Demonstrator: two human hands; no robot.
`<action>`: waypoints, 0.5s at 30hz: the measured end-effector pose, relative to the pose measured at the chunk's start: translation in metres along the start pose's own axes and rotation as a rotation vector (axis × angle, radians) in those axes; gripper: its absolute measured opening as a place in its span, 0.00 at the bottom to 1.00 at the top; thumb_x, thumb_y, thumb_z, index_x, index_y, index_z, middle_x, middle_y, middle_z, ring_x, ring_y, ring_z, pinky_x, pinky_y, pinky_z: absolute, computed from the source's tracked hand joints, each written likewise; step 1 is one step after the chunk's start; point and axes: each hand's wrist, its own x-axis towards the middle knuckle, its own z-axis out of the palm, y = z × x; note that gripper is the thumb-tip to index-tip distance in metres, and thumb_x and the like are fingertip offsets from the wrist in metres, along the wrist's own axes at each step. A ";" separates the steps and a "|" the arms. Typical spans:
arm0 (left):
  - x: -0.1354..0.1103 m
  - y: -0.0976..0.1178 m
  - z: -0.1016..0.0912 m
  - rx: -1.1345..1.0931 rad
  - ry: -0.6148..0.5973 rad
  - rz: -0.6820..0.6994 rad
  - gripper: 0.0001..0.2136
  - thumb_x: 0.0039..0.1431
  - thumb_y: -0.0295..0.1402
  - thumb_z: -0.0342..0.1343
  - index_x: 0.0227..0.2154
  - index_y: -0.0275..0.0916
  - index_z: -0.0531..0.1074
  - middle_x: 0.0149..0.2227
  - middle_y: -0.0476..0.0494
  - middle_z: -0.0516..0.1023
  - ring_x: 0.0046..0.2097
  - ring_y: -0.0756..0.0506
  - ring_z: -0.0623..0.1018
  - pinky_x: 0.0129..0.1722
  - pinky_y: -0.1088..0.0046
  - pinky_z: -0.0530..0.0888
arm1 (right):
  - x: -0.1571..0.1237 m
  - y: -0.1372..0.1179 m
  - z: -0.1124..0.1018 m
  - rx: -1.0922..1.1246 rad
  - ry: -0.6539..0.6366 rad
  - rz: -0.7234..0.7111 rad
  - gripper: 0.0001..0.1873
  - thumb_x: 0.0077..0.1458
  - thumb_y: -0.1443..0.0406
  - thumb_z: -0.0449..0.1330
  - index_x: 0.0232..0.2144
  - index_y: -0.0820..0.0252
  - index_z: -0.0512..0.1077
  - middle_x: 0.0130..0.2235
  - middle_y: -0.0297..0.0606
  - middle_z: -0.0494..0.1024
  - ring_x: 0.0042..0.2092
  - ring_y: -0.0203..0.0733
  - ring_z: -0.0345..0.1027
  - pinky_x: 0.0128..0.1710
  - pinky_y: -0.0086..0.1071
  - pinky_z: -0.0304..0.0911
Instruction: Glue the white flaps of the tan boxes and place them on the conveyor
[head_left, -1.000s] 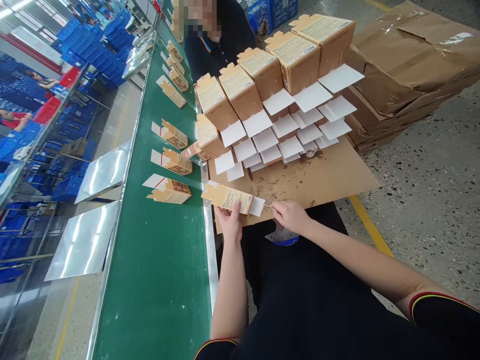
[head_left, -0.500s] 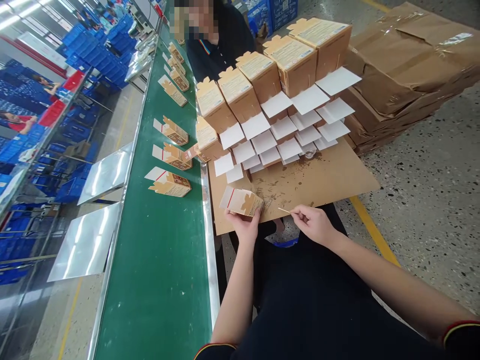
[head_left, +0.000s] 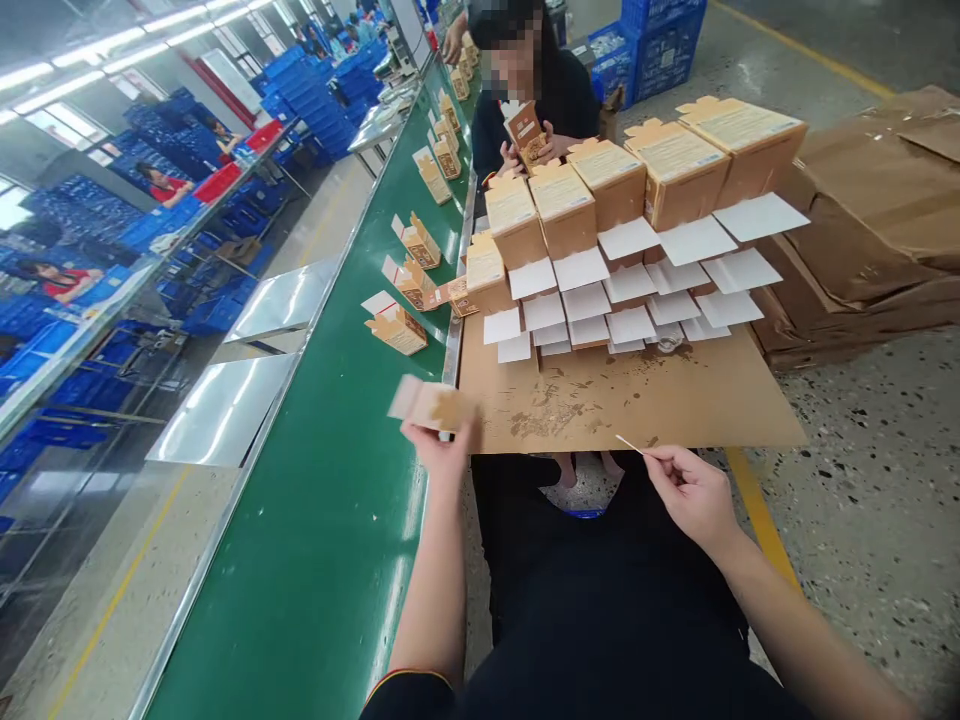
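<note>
My left hand (head_left: pixel 442 456) grips a small brown carton (head_left: pixel 429 404) with a white flap, held over the edge of the green conveyor belt (head_left: pixel 330 520); the carton is blurred by motion. Pinched in my right hand (head_left: pixel 694 492) is a thin wooden stick (head_left: pixel 630 445), its tip pointing at the near edge of the cardboard work sheet (head_left: pixel 697 400). Rows of open brown cartons (head_left: pixel 615 190) with white flaps stand stacked at the back of that sheet.
Several folded cartons (head_left: pixel 396 325) lie along the belt's right side. A person (head_left: pixel 536 100) sits beyond the stack holding a carton. Flat packed cardboard (head_left: pixel 877 210) is piled at the right. Metal shelves (head_left: pixel 225 410) and blue crates (head_left: pixel 300 90) line the left.
My left hand has carried the carton left, from the cardboard sheet to the belt's edge. The right hand with the stick drew back slightly. My view has swung up and left.
</note>
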 end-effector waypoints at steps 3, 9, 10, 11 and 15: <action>0.045 -0.008 -0.053 0.001 0.191 -0.018 0.44 0.44 0.42 0.85 0.55 0.49 0.58 0.59 0.38 0.76 0.60 0.35 0.83 0.66 0.47 0.80 | 0.004 0.009 -0.006 -0.015 0.016 0.021 0.19 0.70 0.48 0.65 0.34 0.54 0.83 0.25 0.35 0.76 0.24 0.39 0.68 0.25 0.32 0.67; 0.064 -0.026 -0.108 0.306 0.333 -0.068 0.51 0.37 0.37 0.85 0.59 0.47 0.57 0.62 0.37 0.69 0.68 0.31 0.75 0.74 0.39 0.70 | 0.013 0.013 -0.008 -0.011 -0.022 0.039 0.22 0.68 0.45 0.66 0.34 0.54 0.84 0.25 0.37 0.78 0.25 0.40 0.71 0.26 0.32 0.70; 0.057 -0.025 -0.108 0.360 0.432 0.037 0.52 0.36 0.36 0.84 0.61 0.46 0.57 0.65 0.35 0.66 0.71 0.29 0.71 0.76 0.38 0.67 | 0.014 0.014 -0.009 -0.019 -0.018 0.044 0.22 0.68 0.44 0.66 0.34 0.54 0.84 0.25 0.37 0.78 0.25 0.41 0.72 0.27 0.32 0.71; 0.050 -0.023 -0.103 0.396 0.525 0.159 0.51 0.37 0.36 0.83 0.62 0.45 0.58 0.65 0.34 0.64 0.73 0.28 0.68 0.78 0.38 0.65 | 0.015 0.014 -0.011 -0.024 -0.006 0.047 0.23 0.68 0.44 0.66 0.34 0.54 0.85 0.25 0.37 0.78 0.25 0.41 0.72 0.27 0.33 0.72; 0.045 -0.007 -0.037 0.204 0.345 0.411 0.29 0.51 0.35 0.75 0.54 0.43 0.69 0.56 0.38 0.70 0.60 0.34 0.76 0.69 0.46 0.75 | 0.018 0.016 -0.017 -0.012 0.058 0.044 0.23 0.67 0.43 0.67 0.33 0.53 0.85 0.25 0.37 0.78 0.25 0.41 0.73 0.27 0.32 0.73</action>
